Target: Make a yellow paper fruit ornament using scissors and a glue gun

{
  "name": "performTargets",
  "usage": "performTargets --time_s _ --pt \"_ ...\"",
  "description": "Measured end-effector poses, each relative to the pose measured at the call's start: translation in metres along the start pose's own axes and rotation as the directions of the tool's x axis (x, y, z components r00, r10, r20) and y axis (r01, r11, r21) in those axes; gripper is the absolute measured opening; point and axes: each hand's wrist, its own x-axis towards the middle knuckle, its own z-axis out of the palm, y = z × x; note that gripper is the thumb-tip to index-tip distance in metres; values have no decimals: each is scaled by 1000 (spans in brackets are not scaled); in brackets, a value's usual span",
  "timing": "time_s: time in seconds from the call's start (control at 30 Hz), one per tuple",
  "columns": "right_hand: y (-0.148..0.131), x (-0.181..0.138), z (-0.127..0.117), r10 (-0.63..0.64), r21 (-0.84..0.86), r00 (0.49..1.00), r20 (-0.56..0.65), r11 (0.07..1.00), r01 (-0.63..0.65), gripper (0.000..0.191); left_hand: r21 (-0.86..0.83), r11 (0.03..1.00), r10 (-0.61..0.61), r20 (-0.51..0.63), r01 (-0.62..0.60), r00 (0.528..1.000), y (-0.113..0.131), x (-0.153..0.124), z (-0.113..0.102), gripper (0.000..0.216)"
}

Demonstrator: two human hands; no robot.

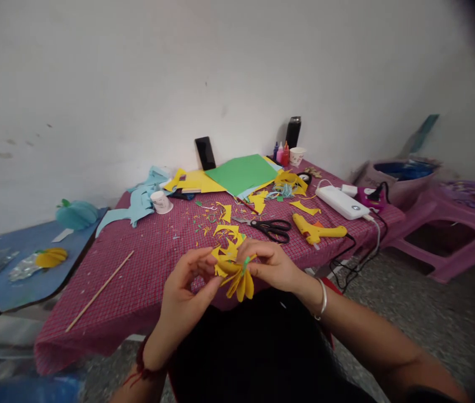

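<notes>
A small yellow paper pumpkin with a green stem is up between my two hands, above the table's front edge. Its folded segments fan outward and hang down. My right hand pinches it beside the green stem. On its other side, my left hand has thumb and fingertips closed around the edge of a segment. Yellow paper scraps lie just behind the hands. Black-handled scissors rest beyond my right hand, partly open. A yellow glue gun lies to their right.
Green sheets, blue scraps, a paper cup and a leaning phone are farther back. A white power bank trails cables off the right edge. A wooden stick lies left, near finished blue and yellow pumpkins.
</notes>
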Motion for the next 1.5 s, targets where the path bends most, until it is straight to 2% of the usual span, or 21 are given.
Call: performTargets --time_s 0.07,0.13,0.27,0.37,0.47,0.57,0.73,0.8,0.87,0.93,1.0,1.13,1.2,1.33,1.43,1.5 --pt "-4 2 -2 -197 -193 980 8 962 195 29 12 996 87 -40 -87 995 -2 -2 2 50" --pt "-6 3 -4 -345 -342 938 38 878 337 29 43 987 155 -43 -154 987 -4 -3 3 43" --pt "-7 3 -5 -407 -426 913 25 822 378 24 103 965 239 34 -241 970 -6 -7 2 23" --pt "-5 1 -5 -382 -441 924 -13 832 337 16 117 961 242 91 -252 966 -8 -9 3 23" --pt "-4 0 -2 -320 -399 944 -81 878 264 10 160 958 229 79 -239 970 -11 -10 7 22" --pt "-1 0 4 -285 -358 947 -146 908 218 14 157 966 194 85 -206 977 -11 -9 12 19" --pt "4 -1 14 -219 -389 953 -209 913 125 18 113 981 141 140 -158 980 -10 -12 20 18" --pt "6 -2 16 -139 -328 970 -200 942 68 17 92 985 130 168 -147 977 -10 -13 21 18" --pt "9 -2 16 -36 -186 984 -173 983 3 16 75 987 123 202 -141 972 -11 -14 21 19" --pt "12 -1 15 32 -30 989 -147 999 -37 23 53 986 143 211 -157 967 -11 -15 21 19" --pt "15 0 12 58 61 988 -141 997 -50 34 31 983 175 135 -180 975 -12 -14 20 19" --pt "19 2 9 59 102 986 -157 994 -44 43 33 988 155 -139 -152 978 -13 -11 19 25" --pt "19 2 8 52 111 987 -155 993 -35 41 37 994 104 -170 -99 980 -14 -9 18 28" --pt "18 1 6 17 109 991 -136 994 -2 38 -25 999 -32 -80 30 996 -16 -9 17 29" --pt "17 0 5 -3 88 994 -111 996 13 36 -107 984 -139 7 139 990 -14 -9 18 28" --pt "16 -1 5 -12 66 996 -91 998 18 33 -133 976 -168 47 173 985 -12 -8 20 31"
